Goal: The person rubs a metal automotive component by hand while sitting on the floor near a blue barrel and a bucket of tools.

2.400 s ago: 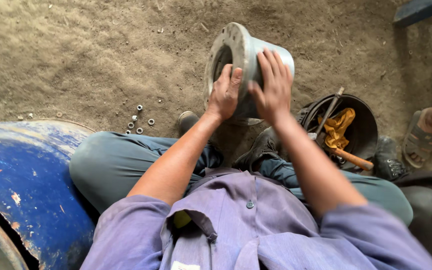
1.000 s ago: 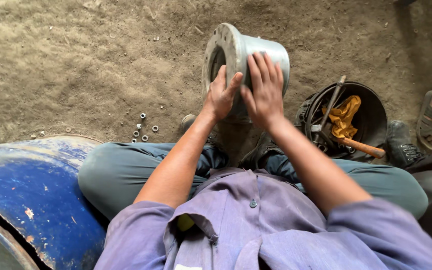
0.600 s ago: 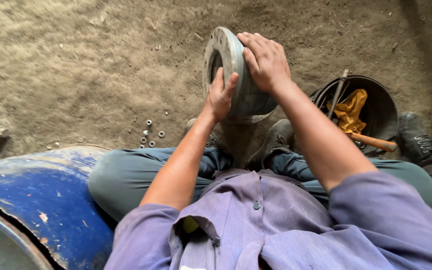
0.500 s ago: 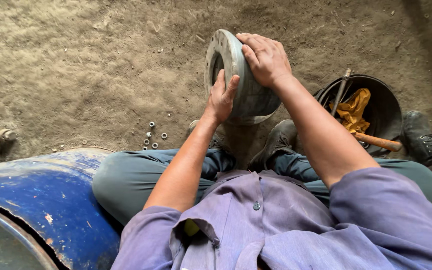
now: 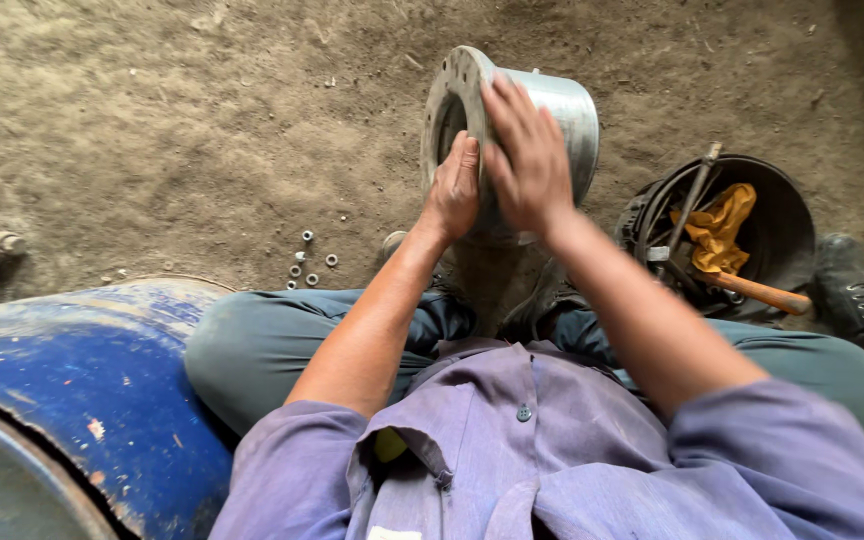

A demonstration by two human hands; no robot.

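Observation:
A grey metal hub point(image 5: 562, 105), a short cylinder with a wide bolt-holed flange, stands on its side on the dirt ground between my feet. My left hand point(image 5: 455, 188) presses against the flange's lower near face, fingers pointing up at the centre opening. My right hand point(image 5: 527, 160) lies spread flat over the flange and the cylinder's near side. Both hands steady the hub; my legs and purple shirt fill the lower view.
Several small metal nuts point(image 5: 308, 262) lie on the dirt to the left. A black bucket point(image 5: 787, 215) at right holds a yellow rag, rods and a wooden-handled tool. A blue drum point(image 5: 72, 400) sits at lower left; a dark shoe point(image 5: 847, 285) at far right.
My right hand has slid from the top rim of the hub down onto its near face, beside the left hand. The hub has turned slightly, showing more of its cylinder.

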